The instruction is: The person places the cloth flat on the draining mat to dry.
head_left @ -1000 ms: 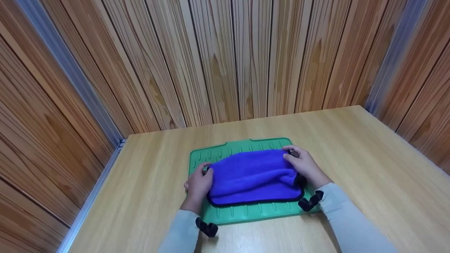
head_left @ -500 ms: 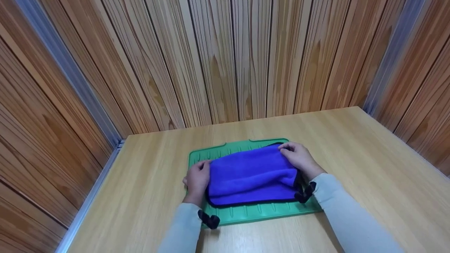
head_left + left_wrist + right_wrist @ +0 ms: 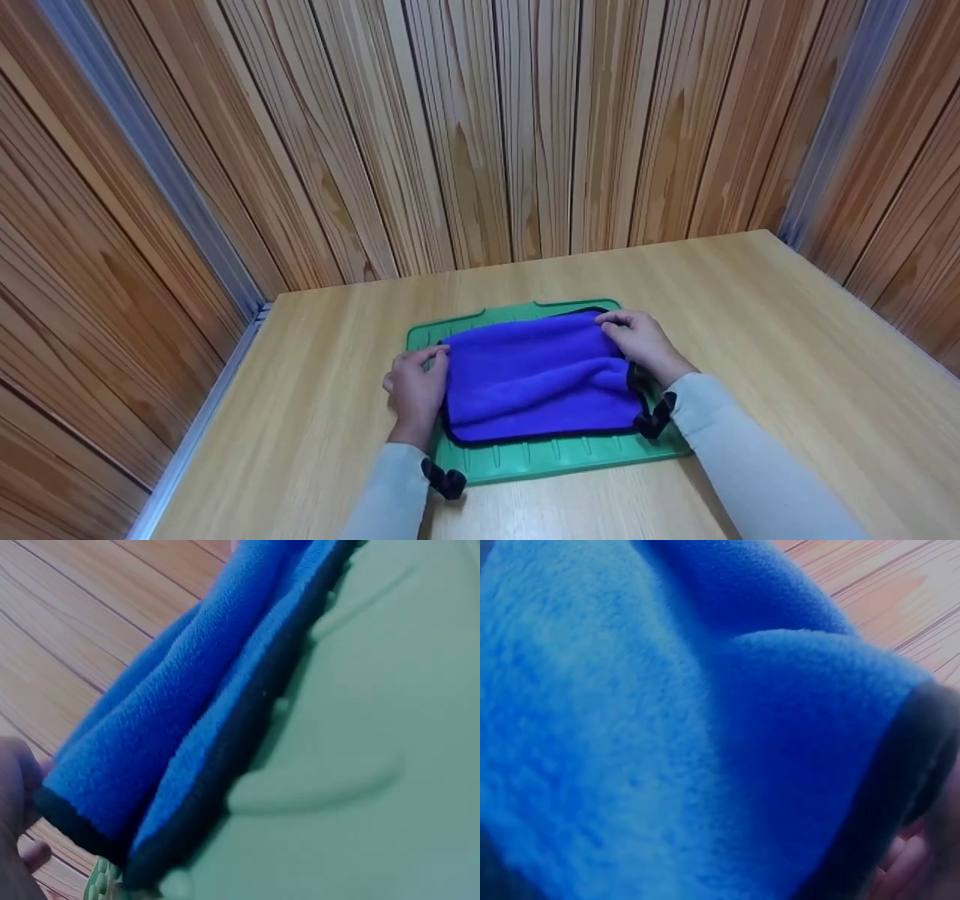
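Note:
A blue-purple towel point(image 3: 525, 390) with a black bound edge is spread over a green ribbed mat point(image 3: 525, 459), with soft folds across its middle and near half. My left hand point(image 3: 414, 388) pinches the towel's far left corner between thumb and fingers. At the far right corner, my right hand point(image 3: 646, 343) pinches the edge. Plush pile and the dark trim of the towel point(image 3: 172, 690) fill much of the left wrist view, with fingers point(image 3: 15, 787) at its left border. In the right wrist view the towel point(image 3: 780, 742) rises in a fold, and fingertips point(image 3: 904, 862) show behind its trim.
The mat lies on a light wooden table point(image 3: 315, 420). Wood-plank walls point(image 3: 480, 135) stand behind the table and on both sides. A black strap mount point(image 3: 444, 480) sits on the left sleeve, another mount point(image 3: 656, 416) on the right.
My right hand has shifted slightly left, and the towel's black far edge now shows near that corner. The left hand has moved a little left, with the far left corner now visible in its pinch.

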Action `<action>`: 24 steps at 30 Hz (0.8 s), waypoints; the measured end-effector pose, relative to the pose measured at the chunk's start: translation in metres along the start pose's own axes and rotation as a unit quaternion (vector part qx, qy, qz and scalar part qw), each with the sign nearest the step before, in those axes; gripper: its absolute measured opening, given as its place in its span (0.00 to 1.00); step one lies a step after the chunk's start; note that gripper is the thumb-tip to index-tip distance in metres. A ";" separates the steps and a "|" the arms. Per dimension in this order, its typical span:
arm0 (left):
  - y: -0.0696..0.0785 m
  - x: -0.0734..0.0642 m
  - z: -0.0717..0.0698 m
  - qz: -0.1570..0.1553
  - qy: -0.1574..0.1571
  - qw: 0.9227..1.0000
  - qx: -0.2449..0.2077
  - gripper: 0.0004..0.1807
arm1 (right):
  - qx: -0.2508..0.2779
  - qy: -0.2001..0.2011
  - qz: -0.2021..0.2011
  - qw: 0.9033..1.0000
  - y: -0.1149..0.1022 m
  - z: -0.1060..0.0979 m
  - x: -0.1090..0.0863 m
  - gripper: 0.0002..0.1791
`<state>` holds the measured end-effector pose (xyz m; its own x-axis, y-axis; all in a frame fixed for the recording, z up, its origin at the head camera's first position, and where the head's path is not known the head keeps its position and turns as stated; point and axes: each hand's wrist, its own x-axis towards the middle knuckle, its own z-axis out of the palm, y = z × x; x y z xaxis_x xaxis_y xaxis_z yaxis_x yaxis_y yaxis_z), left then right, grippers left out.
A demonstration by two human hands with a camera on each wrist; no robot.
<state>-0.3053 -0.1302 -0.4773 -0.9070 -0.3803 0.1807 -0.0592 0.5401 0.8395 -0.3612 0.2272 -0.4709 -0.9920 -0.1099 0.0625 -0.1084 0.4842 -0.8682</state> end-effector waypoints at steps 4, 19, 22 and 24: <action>-0.001 0.003 0.001 -0.025 -0.041 0.999 0.026 0.11 | -0.007 -0.013 -0.005 1.000 0.002 0.003 0.003 0.18; 0.012 0.027 0.009 -0.084 -0.070 0.994 0.020 0.18 | -0.026 -0.043 -0.005 0.999 -0.014 0.008 0.024 0.23; 0.011 0.027 0.010 -0.055 -0.022 0.998 -0.020 0.16 | -0.009 -0.018 -0.003 1.000 -0.015 0.006 0.024 0.23; 0.012 0.027 0.011 -0.030 0.007 0.999 -0.044 0.14 | 0.005 0.001 -0.004 1.000 -0.015 0.005 0.024 0.23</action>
<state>-0.3347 -0.1256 -0.4684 -0.8974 -0.4200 0.1350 -0.0756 0.4478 0.8909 -0.3827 0.2124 -0.4586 -0.9912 -0.1125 0.0703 -0.1157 0.4738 -0.8730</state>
